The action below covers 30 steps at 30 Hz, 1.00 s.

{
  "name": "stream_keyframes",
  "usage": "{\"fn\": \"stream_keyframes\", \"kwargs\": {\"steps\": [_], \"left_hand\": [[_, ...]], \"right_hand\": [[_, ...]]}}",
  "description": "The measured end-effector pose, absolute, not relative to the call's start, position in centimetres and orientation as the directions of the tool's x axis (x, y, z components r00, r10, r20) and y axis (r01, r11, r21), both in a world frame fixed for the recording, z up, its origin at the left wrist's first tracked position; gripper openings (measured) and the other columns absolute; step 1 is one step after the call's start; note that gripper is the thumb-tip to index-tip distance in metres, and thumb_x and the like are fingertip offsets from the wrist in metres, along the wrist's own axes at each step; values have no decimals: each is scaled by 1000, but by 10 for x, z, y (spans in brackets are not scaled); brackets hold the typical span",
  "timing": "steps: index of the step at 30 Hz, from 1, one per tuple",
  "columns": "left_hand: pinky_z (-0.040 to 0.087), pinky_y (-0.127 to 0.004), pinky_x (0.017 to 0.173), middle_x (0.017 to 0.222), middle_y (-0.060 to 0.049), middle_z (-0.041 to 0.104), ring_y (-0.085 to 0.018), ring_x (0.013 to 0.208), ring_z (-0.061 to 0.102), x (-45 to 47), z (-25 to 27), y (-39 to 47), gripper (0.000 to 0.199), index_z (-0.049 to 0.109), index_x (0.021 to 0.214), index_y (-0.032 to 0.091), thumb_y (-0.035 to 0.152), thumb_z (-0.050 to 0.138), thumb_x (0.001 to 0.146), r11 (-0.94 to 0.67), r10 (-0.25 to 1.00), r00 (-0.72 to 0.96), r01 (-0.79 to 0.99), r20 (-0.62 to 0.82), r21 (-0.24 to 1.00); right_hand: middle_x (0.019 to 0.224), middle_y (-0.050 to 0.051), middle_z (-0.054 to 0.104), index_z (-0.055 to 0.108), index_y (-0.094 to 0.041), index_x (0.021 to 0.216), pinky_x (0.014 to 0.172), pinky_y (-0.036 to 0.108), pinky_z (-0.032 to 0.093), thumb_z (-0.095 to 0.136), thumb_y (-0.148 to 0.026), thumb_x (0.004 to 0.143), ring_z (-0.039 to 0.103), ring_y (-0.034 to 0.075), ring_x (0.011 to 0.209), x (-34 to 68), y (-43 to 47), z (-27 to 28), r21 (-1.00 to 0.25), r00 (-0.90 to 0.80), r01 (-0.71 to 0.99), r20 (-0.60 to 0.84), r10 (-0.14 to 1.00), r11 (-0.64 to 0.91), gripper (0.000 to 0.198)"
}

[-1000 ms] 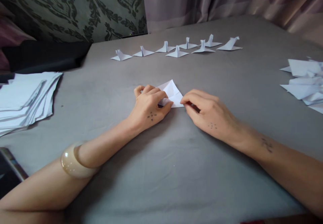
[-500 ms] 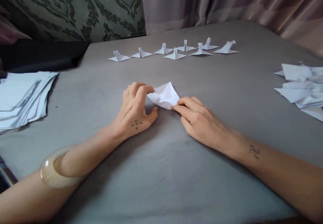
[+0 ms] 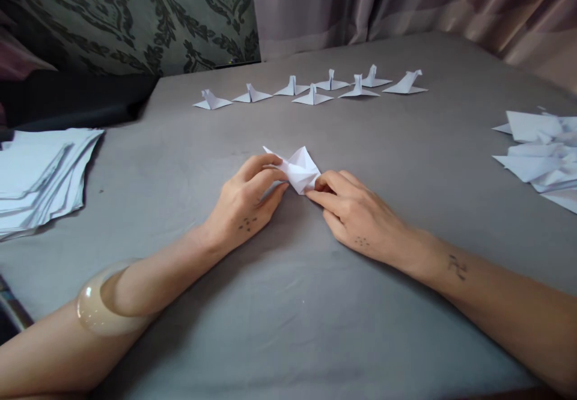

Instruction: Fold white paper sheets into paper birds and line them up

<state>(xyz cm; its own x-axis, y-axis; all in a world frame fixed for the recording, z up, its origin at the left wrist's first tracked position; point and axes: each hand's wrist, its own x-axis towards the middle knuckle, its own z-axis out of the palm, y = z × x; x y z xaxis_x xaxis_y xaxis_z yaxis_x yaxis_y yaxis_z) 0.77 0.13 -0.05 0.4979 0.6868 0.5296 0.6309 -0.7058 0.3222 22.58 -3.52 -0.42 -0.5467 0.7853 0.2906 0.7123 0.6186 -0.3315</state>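
Note:
A small white sheet of folded paper (image 3: 301, 169) lies on the grey cloth in the middle of the head view, with creases across it and a pointed flap up at its left. My left hand (image 3: 252, 193) grips the paper's left side, fingers over it and thumb lower down. At the lower right corner, my right hand (image 3: 349, 208) pinches the paper between its bent fingers. The fingertips partly cover the edges of the paper.
Several folded paper birds (image 3: 312, 95) stand in staggered rows toward the back. A stack of white paper sheets (image 3: 40, 172) lies at left, near a black cloth (image 3: 76, 96). More folded paper pieces (image 3: 536, 148) are heaped at right. Curtains (image 3: 315, 15) hang behind.
My left hand has moved right and closed on the paper's left side. That side is now folded up into a narrow point. My right hand stays on its corner.

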Motion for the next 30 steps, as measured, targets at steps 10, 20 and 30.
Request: {"fn": "stream_keyframes", "kwargs": {"steps": [10, 20, 30], "left_hand": [[55, -34, 88, 117, -13, 54, -18, 101, 62, 7, -5, 1, 21, 62, 109, 16, 18, 47, 95, -772, 635, 663, 547, 397, 323], [53, -32, 86, 108, -8, 69, -19, 98, 65, 6, -3, 0, 20, 64, 104, 18, 18, 45, 95, -827, 562, 731, 505, 387, 247], [33, -46, 100, 113, -6, 66, -25, 112, 52, 12, 15, 3, 20, 63, 105, 22, 26, 59, 85, -706, 708, 605, 631, 364, 323]], "right_hand": [[106, 11, 61, 68, -15, 111, 85, 38, 50, 39, -2, 87, 53, 23, 99, 225, -35, -4, -331, -542, 720, 279, 793, 609, 40], [101, 7, 67, 68, -17, 89, 80, 34, 49, 48, -3, 80, 59, 21, 94, 225, -34, -5, -452, -424, 705, 347, 836, 546, 26], [96, 8, 65, 64, -18, 93, 78, 33, 46, 46, -4, 81, 57, 21, 92, 222, -34, -3, -405, -425, 749, 312, 849, 524, 25]]}}
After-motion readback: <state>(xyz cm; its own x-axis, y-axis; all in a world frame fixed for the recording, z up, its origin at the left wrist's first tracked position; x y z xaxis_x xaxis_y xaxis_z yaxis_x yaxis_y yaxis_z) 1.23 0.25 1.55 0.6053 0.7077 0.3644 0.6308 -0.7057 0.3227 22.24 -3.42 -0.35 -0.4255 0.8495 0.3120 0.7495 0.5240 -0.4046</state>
